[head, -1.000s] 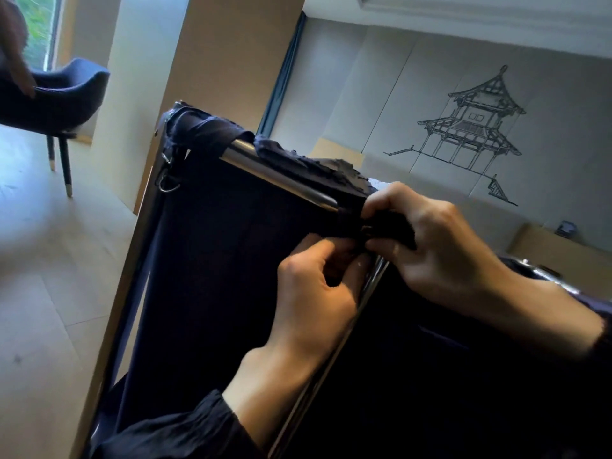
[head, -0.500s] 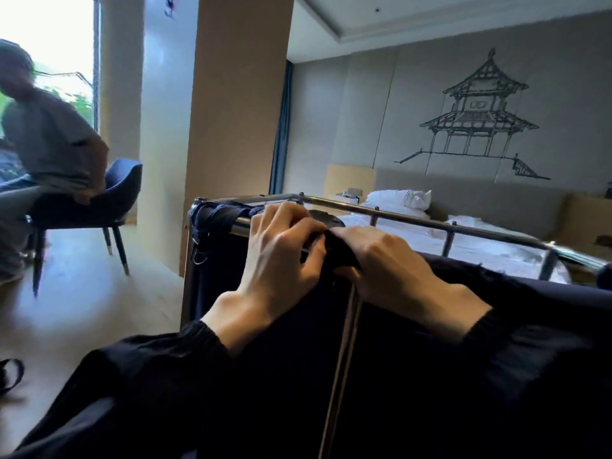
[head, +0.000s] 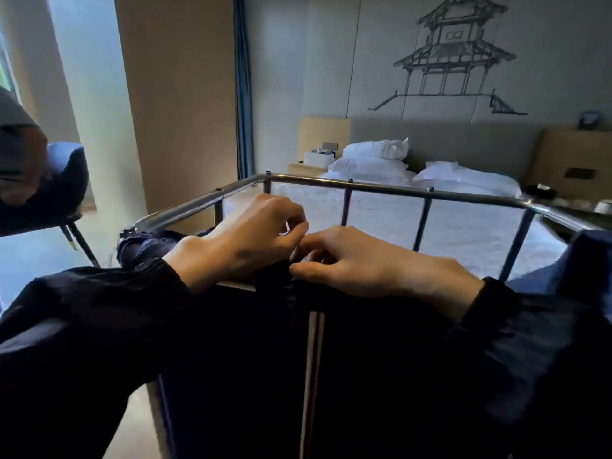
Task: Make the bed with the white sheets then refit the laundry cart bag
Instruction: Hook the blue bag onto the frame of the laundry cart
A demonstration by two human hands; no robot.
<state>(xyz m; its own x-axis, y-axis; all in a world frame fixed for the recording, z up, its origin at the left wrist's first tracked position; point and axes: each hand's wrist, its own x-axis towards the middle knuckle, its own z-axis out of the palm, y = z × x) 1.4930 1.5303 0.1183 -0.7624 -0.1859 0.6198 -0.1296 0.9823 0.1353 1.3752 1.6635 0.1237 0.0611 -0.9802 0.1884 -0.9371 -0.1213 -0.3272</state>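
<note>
Counts: two hands, one cart, one bag, one bed, three pillows, one chair.

Your left hand [head: 251, 233] and right hand [head: 357, 260] meet at the near top corner of the cart. Both have curled fingers, with the fingertips nearly touching each other. The right thumb lies along the gathered hem of the laundry cart bag [head: 238, 359] and pinches it. The left thumb and forefinger close on the same bunch of cloth, and the heel of that hand rests on the hem. The exact contact point is hidden by your fingers.

The bag is dark navy and hangs inside the cart frame [head: 397, 190]. Its long axis is vertical and its mouth faces up. One pale corner post [head: 313, 376] runs down its near face. The bag's bottom is cut off by the lower edge of the view, and your dark sleeves cover much of its top edge.

The far rail shows at least four short uprights.

The bed [head: 430, 233] lies beyond the cart under a white sheet. Of the pillows [head: 367, 165], two are stacked on the left and one lies on the right.

The chair [head: 63, 190] stands at the left edge, with a seated person only partly in view. Small items on the nightstand [head: 308, 167] are too small to identify.
</note>
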